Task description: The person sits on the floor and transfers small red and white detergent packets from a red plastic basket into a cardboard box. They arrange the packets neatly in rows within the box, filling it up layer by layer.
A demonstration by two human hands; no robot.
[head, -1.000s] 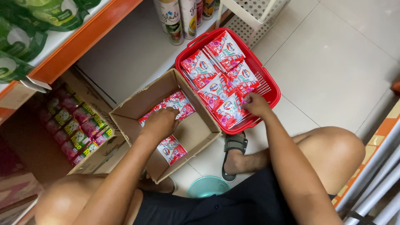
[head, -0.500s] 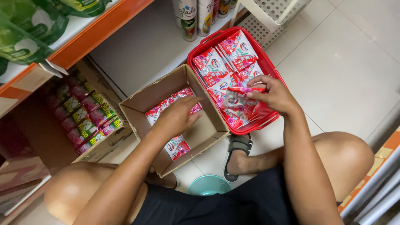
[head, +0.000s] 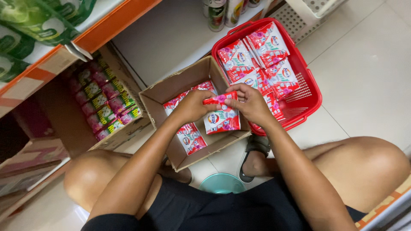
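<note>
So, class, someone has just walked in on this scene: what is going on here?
A person sits low on a tiled floor beside store shelving. Both hands, the left hand and the right hand, hold one red and white sachet by its top edge above an open cardboard box. A few like sachets lie in the box. A red plastic basket to the right holds many more.

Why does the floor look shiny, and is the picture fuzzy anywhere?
Head view: soft indoor light bounces off the pale floor tiles, giving a mild sheen, no harsh glare. The packet held by the left hand and right hand looks sharp. The green bags at the top left corner are slightly blurred and stretched. Shadows darken the lower shelf.
</note>
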